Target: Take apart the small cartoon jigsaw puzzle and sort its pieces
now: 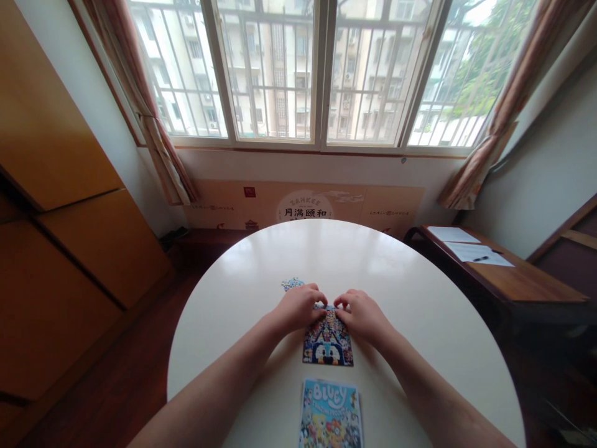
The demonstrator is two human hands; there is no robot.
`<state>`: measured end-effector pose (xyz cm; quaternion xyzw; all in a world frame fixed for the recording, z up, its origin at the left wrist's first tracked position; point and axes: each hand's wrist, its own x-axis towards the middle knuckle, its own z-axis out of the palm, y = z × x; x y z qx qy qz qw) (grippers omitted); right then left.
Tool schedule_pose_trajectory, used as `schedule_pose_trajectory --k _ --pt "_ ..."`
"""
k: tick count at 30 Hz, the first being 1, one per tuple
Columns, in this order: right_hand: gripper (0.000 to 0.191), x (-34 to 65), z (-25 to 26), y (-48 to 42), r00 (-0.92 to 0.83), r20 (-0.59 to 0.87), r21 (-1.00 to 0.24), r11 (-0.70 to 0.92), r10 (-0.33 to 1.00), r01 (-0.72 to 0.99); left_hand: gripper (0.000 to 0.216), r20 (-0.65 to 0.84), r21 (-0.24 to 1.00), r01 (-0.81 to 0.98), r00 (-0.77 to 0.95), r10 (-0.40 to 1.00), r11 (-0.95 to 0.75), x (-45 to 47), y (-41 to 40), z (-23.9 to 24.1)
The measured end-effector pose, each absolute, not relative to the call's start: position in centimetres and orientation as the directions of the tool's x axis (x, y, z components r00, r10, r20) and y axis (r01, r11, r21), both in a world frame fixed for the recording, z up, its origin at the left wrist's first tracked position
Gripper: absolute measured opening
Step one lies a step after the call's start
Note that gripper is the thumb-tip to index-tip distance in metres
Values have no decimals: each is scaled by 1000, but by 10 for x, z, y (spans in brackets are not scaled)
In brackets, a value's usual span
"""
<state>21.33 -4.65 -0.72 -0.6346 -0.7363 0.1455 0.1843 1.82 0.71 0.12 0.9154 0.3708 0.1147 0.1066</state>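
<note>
A small jigsaw puzzle [328,345] with a blue cartoon dog's face among many tiny colourful figures lies flat on the round white table [224,330]. My left hand [302,305] is at its upper left edge, thumb and fingers bent together on it. At the upper right edge, my right hand [360,313] has its fingers curled in the same way. Whether a loose piece sits between the fingertips is too small to tell. Just beyond my left hand is a little heap of loose blue and white puzzle pieces [291,284], partly covered by that hand.
Nearest me on the table lies a light-blue "Bluey" picture card or booklet [330,414]. To the right, a wooden side table [532,277] bears paper sheets [478,253] and a dark pen [481,259]. Wooden cabinets [93,249] stand at the left, barred windows ahead.
</note>
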Motion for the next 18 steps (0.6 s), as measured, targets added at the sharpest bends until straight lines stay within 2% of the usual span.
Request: schedule_pose_trajectory --k 18 --pt "15 215 -16 -42 -108 147 -546 172 983 820 19 122 297 655 696 708 -695 18 7 3"
